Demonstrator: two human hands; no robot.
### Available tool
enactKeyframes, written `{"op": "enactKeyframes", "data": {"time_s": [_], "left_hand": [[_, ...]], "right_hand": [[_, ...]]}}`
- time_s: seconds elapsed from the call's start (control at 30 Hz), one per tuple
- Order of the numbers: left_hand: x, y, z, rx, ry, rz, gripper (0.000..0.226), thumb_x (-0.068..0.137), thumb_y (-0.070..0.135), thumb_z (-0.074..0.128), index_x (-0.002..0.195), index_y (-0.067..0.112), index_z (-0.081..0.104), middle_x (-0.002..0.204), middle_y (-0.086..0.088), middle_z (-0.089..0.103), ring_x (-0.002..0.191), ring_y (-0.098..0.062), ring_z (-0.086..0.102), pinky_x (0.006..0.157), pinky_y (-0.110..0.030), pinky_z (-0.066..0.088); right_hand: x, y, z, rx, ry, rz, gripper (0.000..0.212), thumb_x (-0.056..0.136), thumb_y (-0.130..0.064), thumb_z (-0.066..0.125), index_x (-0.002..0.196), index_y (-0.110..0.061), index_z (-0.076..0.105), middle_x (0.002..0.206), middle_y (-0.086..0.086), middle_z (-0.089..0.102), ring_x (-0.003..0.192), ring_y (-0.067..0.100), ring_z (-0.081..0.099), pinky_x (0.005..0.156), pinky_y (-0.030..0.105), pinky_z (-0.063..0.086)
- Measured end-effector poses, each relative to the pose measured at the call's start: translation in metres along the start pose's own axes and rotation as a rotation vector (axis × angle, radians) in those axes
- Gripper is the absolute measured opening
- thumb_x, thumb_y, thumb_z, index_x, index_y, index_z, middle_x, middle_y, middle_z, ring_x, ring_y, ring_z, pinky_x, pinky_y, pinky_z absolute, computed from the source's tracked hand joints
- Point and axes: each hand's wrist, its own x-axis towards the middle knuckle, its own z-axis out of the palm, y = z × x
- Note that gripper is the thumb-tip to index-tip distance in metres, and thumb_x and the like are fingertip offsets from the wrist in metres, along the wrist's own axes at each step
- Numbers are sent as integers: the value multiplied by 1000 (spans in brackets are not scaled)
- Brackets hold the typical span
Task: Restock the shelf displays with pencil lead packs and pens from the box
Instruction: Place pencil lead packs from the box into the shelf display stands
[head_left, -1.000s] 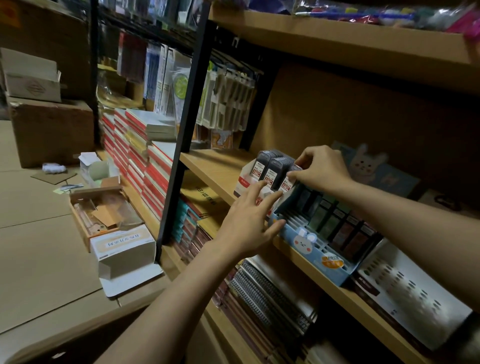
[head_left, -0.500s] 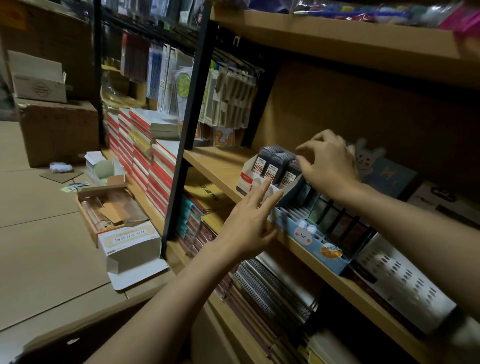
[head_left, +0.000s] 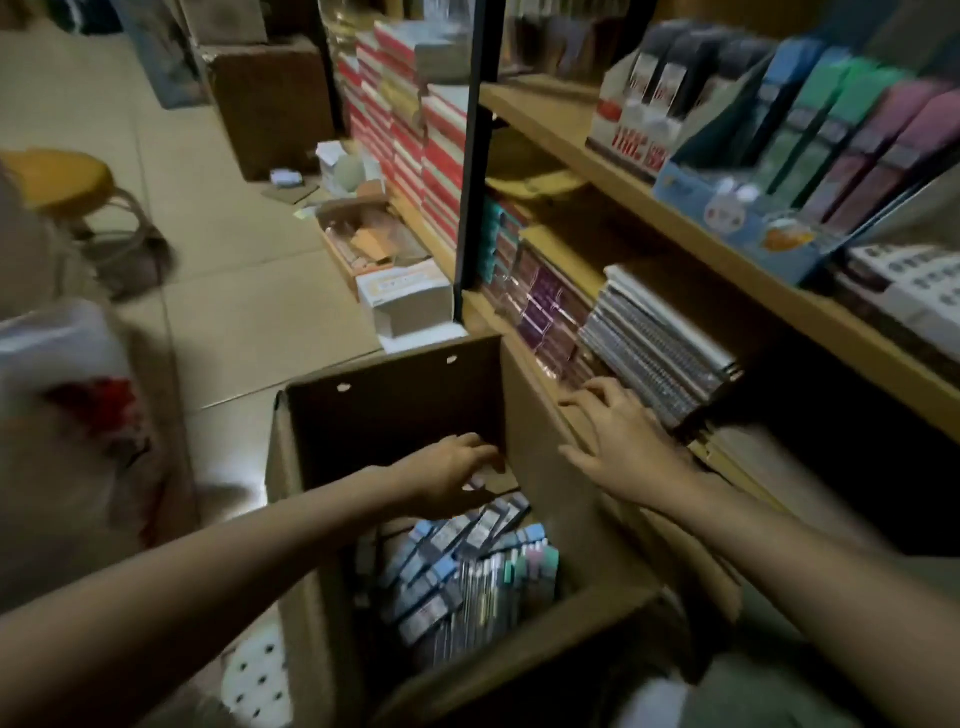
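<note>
- Left hand (head_left: 457, 475) grip: reaches down into the open cardboard box (head_left: 395, 410), fingers curled near the far inner wall; whether they hold anything cannot be told, as the fingertips are dim and blurred.
- Right hand (head_left: 621, 436) grip: fingers straight and spread, holding nothing, palm down over the box's right wall beside the lower shelf (head_left: 519, 332).
- Box contents: pencil lead packs (head_left: 436, 577) lie in slanted rows on the left of the box floor; pens (head_left: 498, 587) with pale pastel caps lie just to their right.
- Upper shelf (head_left: 691, 239): a blue display tray (head_left: 748, 228) holds upright blue, green and pink packs; beside it on the left, a white-and-red display (head_left: 631, 137) holds dark packs.
- Lower shelf: spiral notebooks (head_left: 660, 348) are stacked near the right hand.
- Floor: a small white carton (head_left: 405, 296) sits beyond the box; a yellow stool (head_left: 57, 182) stands far left.
</note>
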Motion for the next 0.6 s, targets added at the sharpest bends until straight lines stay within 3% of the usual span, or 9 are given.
{"op": "enactKeyframes", "data": {"time_s": [0.1, 0.2, 0.3, 0.4, 0.47, 0.6], "left_hand": [[-16, -11, 48, -28, -99, -95, 48, 95, 33, 58, 139, 20, 45, 144, -8, 37, 127, -27, 44, 103, -36, 41], [-14, -10, 95, -50, -112, -136, 54, 95, 34, 57, 144, 21, 38, 151, -10, 29, 132, -29, 39, 106, -38, 38], [1, 0, 140, -125, -168, -161, 59, 95, 35, 56, 148, 30, 31, 161, -7, 8, 145, -32, 16, 116, -51, 27], [18, 6, 173, -17, -219, -45, 64, 93, 43, 55, 148, 40, 22, 162, -1, -6, 147, -31, -3, 116, -58, 14], [26, 5, 189, 99, -242, 68, 62, 96, 46, 50, 148, 45, 16, 162, 1, -12, 147, -27, -14, 114, -55, -2], [39, -5, 205, 319, -340, 238, 78, 94, 38, 57, 148, 50, 2, 159, 2, -25, 144, -29, -26, 113, -53, -13]], "right_hand": [[3, 10, 31, 144, -73, 113, 74, 90, -32, 66, 150, -28, 25, 148, 4, 24, 132, 25, 38, 105, 33, 34], [9, 15, 58, 276, -133, 99, 78, 94, -27, 61, 155, -26, 12, 159, 1, 16, 144, 22, 26, 115, 35, 25], [12, 18, 81, 362, -133, 98, 76, 97, -24, 56, 156, -31, 8, 162, 0, 11, 146, 20, 21, 116, 36, 25], [15, 24, 93, 351, -66, 94, 74, 98, -25, 54, 154, -38, 8, 161, 1, 17, 135, 20, 40, 100, 27, 37], [17, 26, 96, 339, -37, 94, 72, 97, -29, 54, 154, -40, 10, 159, 0, 22, 132, 18, 43, 94, 24, 37], [18, 27, 100, 340, -20, 80, 74, 96, -33, 57, 153, -41, 11, 158, -2, 24, 135, 17, 39, 98, 25, 36]]}}
